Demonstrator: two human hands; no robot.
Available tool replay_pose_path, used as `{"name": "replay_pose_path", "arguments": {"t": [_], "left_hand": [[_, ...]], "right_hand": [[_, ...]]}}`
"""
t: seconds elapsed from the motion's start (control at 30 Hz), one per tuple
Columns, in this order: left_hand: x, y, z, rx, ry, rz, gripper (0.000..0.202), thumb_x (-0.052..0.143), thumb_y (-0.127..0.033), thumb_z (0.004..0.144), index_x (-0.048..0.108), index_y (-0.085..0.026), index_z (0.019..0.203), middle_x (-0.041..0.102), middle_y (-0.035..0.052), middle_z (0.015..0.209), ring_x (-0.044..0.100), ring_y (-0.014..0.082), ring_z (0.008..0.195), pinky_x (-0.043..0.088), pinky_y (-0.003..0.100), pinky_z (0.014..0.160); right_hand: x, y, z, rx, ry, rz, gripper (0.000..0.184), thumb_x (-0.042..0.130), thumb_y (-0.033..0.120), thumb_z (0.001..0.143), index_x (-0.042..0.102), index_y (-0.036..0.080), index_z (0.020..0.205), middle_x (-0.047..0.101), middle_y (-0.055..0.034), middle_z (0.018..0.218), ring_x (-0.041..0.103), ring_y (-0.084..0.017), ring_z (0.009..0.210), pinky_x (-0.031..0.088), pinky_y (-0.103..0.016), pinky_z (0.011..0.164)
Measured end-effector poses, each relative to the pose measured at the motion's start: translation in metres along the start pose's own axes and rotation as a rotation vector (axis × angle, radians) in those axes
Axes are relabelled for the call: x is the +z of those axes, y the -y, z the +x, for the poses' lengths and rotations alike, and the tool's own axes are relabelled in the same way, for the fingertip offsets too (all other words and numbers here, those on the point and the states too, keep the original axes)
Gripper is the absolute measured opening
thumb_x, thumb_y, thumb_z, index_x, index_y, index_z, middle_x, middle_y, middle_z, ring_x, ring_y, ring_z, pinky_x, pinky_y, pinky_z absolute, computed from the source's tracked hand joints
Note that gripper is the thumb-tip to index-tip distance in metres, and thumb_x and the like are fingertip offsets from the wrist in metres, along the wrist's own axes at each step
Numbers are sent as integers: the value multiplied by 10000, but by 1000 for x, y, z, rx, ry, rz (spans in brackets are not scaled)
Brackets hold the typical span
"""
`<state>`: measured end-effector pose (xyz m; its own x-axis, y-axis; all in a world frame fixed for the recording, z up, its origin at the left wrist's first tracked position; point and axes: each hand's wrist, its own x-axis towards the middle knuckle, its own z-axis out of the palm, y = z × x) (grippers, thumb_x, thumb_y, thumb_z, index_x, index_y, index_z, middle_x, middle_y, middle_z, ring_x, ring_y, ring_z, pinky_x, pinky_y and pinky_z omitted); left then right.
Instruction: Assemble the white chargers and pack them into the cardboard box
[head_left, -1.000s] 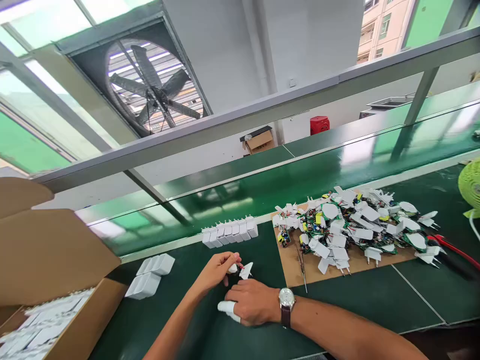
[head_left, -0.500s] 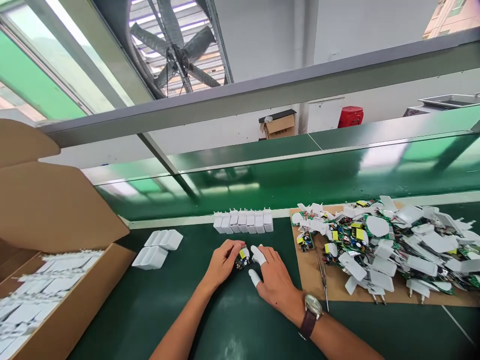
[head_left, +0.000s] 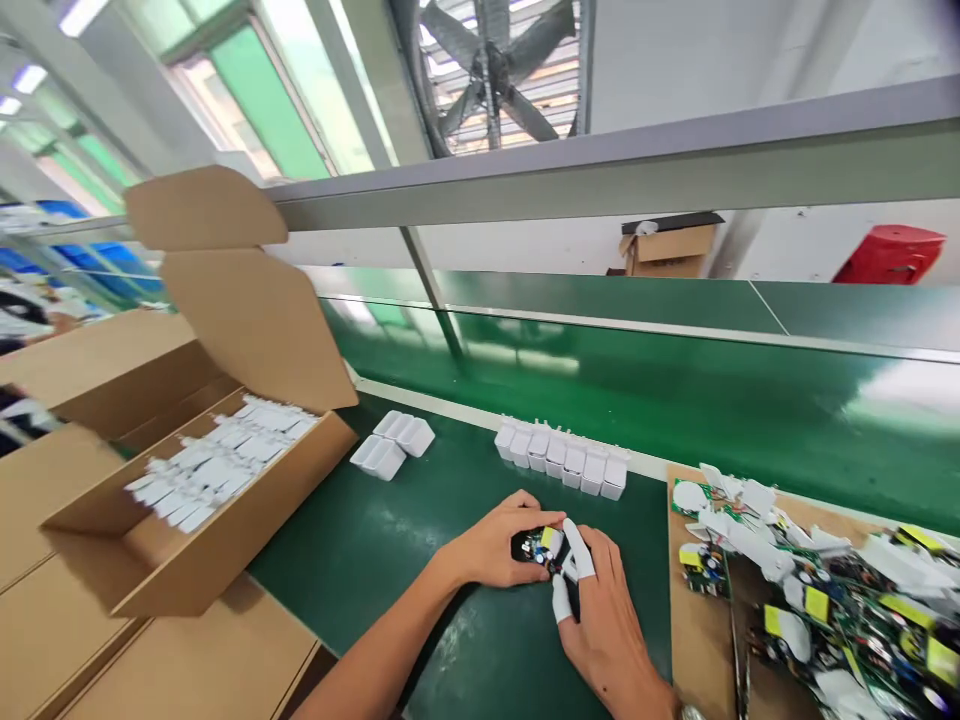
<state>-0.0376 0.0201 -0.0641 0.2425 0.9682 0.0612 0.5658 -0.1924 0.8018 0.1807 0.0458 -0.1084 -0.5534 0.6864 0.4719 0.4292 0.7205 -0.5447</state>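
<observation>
Our L hand (head_left: 506,545) curls thumb + fingers snugly round a small circuit board (head_left: 541,545) w/ a blocky yellow part, over the smooth green bench (head_left: 480,645), nearer us than the boxy white plastic cases (head_left: 559,458) along its far edge. Our R hand (head_left: 606,610), thumb + index in white sleeves (head_left: 577,548), is slightly spread beside the board; can't tell if it's gripping.

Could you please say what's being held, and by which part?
A circuit board, by its edges in the left hand; the right hand is at its right end.
</observation>
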Motion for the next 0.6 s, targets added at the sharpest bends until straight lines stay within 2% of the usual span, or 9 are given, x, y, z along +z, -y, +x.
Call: {"name": "replay_pose_path", "arguments": {"t": [0.1, 0.23, 0.33, 0.4, 0.47, 0.53, 0.6], "left_hand": [[-1, 0, -1, 7, -2, 17, 829, 890, -387, 723, 568, -303, 1482, 612, 97, 1218, 571, 278, 1201, 511, 404, 1061], [1, -3, -1, 23, -33, 7, 857, 906, -448, 705, 574, -287, 1478, 629, 112, 1263, 601, 286, 1201, 504, 430, 1086], [2, -7, -7, 57, -80, 27, 877, 900, -500, 720, 547, -295, 1496, 646, 121, 1372, 586, 305, 1286, 477, 457, 1129], [-3, -9, -17, 64, -188, 126, 805, 882, -525, 739, 589, -302, 1454, 628, 115, 1436, 584, 302, 1324, 490, 448, 1126], [-15, -7, -35, 30, -366, 283, 638, 841, -511, 794, 658, -305, 1369, 620, 103, 1452, 580, 294, 1336, 499, 447, 1121], [-38, 0, -59, -50, -585, 430, 450, 760, -469, 878, 701, -292, 1288, 595, 103, 1469, 529, 305, 1377, 449, 495, 1162], [-68, 10, -84, -152, -786, 518, 354, 665, -428, 937, 712, -248, 1238, 530, 136, 1507, 416, 356, 1447, 334, 595, 1214]], "right_hand": [[5, -5, -1, -43, 19, -15, 719, 439, 156, 959, 186, 252, 1626, 484, -167, 1477, 476, -364, 1376, 556, -573, 1023], [9, -14, -2, -57, 32, -39, 712, 440, 183, 949, 200, 243, 1616, 520, -169, 1437, 521, -356, 1338, 559, -558, 1021], [9, -21, -2, -116, 29, -43, 692, 456, 198, 949, 222, 222, 1600, 519, -180, 1437, 512, -357, 1347, 546, -554, 1041], [9, -24, -2, -141, 10, -44, 683, 473, 243, 965, 219, 196, 1598, 519, -197, 1436, 509, -363, 1346, 539, -563, 1044], [9, -24, -2, -146, 6, -33, 677, 481, 286, 980, 221, 185, 1597, 531, -200, 1433, 511, -362, 1347, 528, -569, 1056], [8, -23, -1, -131, 10, -27, 654, 485, 305, 987, 254, 183, 1586, 552, -192, 1421, 530, -353, 1332, 527, -563, 1060], [7, -21, 0, -110, 7, -29, 626, 501, 314, 982, 312, 171, 1562, 573, -194, 1401, 553, -352, 1308, 541, -554, 1043]]}}
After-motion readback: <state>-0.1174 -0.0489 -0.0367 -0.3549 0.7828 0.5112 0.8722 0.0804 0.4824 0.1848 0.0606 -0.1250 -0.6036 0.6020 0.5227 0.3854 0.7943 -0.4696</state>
